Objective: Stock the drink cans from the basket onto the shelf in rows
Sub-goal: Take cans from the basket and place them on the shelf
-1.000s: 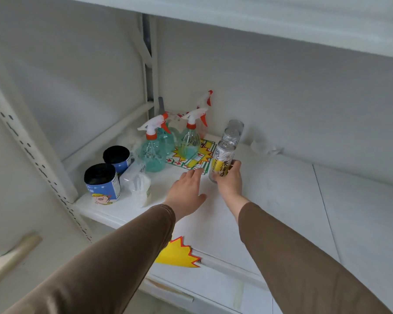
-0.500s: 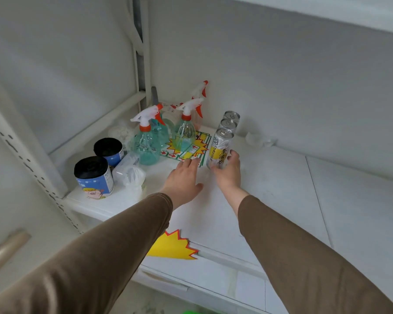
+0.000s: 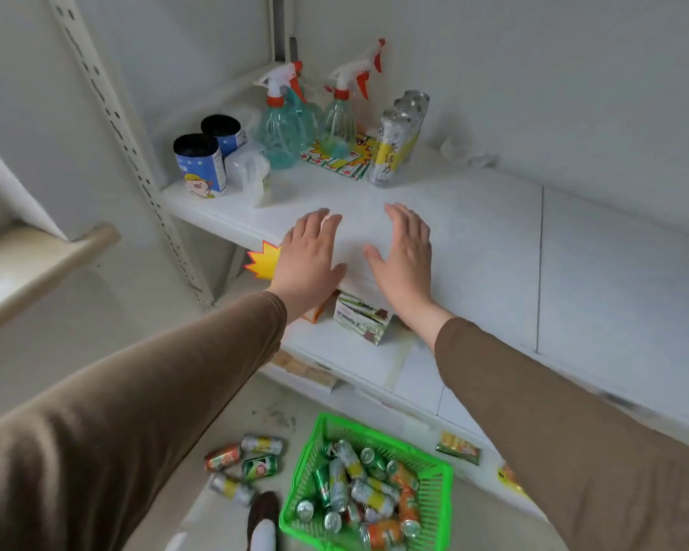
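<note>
A row of three silver-and-yellow drink cans (image 3: pixel 392 153) stands upright at the back of the white shelf (image 3: pixel 474 232), running toward the wall. My left hand (image 3: pixel 309 256) and my right hand (image 3: pixel 404 256) hover side by side over the shelf's front edge, fingers straight, both empty. Down on the floor a green basket (image 3: pixel 440 483) holds several cans (image 3: pixel 359 491) in silver, green and orange. Several more cans (image 3: pixel 247 463) lie loose on the floor left of the basket.
Spray bottles (image 3: pixel 283 125) and two black-topped rolls (image 3: pixel 199 165) crowd the shelf's left end, over a yellow printed sheet (image 3: pixel 347 161). A small box (image 3: pixel 362 318) sits on the lower shelf. A yellow star tag (image 3: pixel 263 260) hangs on the shelf edge. My shoe (image 3: pixel 261 518) is beside the basket.
My right hand let go of the front can, which now stands in the row. Both hands drew back toward the shelf's front edge, and my view tilted down to the basket.
</note>
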